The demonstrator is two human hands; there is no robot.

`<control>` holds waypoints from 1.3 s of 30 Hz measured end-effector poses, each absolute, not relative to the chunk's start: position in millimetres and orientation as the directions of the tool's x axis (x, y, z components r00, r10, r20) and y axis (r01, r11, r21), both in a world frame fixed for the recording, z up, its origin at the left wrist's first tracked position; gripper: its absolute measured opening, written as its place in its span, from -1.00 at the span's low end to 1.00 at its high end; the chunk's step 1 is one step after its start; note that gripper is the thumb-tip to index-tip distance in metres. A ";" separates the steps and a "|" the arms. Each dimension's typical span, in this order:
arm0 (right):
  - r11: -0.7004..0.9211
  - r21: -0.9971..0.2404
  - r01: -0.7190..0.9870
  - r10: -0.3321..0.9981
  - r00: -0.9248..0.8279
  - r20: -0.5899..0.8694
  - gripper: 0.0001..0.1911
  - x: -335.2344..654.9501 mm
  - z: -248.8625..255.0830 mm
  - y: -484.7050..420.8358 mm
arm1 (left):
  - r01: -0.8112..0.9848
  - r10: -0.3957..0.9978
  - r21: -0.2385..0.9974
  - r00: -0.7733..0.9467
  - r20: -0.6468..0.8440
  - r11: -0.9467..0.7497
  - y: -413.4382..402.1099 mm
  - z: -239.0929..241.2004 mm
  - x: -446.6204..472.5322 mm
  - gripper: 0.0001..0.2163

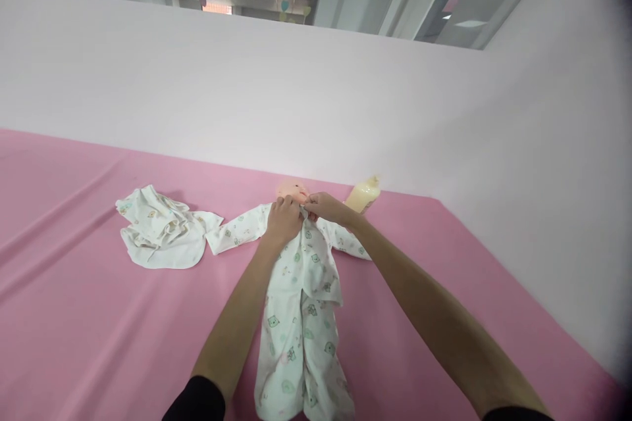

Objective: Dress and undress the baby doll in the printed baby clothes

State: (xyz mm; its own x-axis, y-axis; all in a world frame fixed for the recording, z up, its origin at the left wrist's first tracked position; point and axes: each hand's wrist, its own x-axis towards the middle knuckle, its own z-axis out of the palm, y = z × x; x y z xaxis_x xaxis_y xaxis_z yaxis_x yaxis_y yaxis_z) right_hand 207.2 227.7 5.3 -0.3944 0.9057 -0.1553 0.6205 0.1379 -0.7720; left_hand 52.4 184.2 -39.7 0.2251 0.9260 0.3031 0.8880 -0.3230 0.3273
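Note:
A baby doll (292, 190) lies on its back on the pink mat, its head toward the wall and partly hidden by my hands. It wears a white printed top (316, 260) with the sleeves spread out, and matching trousers (296, 348). My left hand (285, 218) is closed on the top's collar just under the doll's chin. Right beside it, my right hand (323, 206) pinches the other side of the collar. The small part between the fingertips is hidden. Below the neck, the front edges of the top overlap.
Crumpled white printed baby clothes (160, 227) lie to the left, touching the doll's sleeve. A bottle of pale yellow liquid (363, 195) lies tilted behind the right arm. White walls (247, 92) border the pink mat (197, 322) at the back and right, with glass above the back one.

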 end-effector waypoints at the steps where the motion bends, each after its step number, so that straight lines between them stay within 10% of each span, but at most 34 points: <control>1: 0.143 -0.780 0.609 0.903 -0.403 -0.149 -0.78 207.2 6.1 227.5 | 0.892 0.924 0.318 0.219 0.315 -0.320 184.7 -40.8 52.3 -0.81; 12: 0.110 -0.827 0.551 0.894 -0.418 -0.160 -0.81 209.1 1.3 227.8 | 0.863 0.913 0.376 0.205 0.352 -0.339 189.1 -44.4 46.1 -0.86; 18: 0.226 -0.640 0.734 0.923 -0.371 -0.100 -0.77 211.4 -5.6 224.6 | 0.821 0.917 0.457 0.187 0.351 -0.343 194.3 -43.8 38.6 -0.87; 27: 0.067 -0.705 0.707 0.998 -0.053 0.041 -0.74 205.3 -8.2 193.0 | 0.766 0.929 0.553 0.154 0.335 -0.327 193.3 -38.9 33.3 -0.88; 39: 0.089 -0.218 0.972 0.987 -0.056 0.152 -0.77 166.4 -7.4 140.6 | 0.652 0.948 0.698 0.115 0.296 -0.297 188.3 -33.9 28.0 -0.92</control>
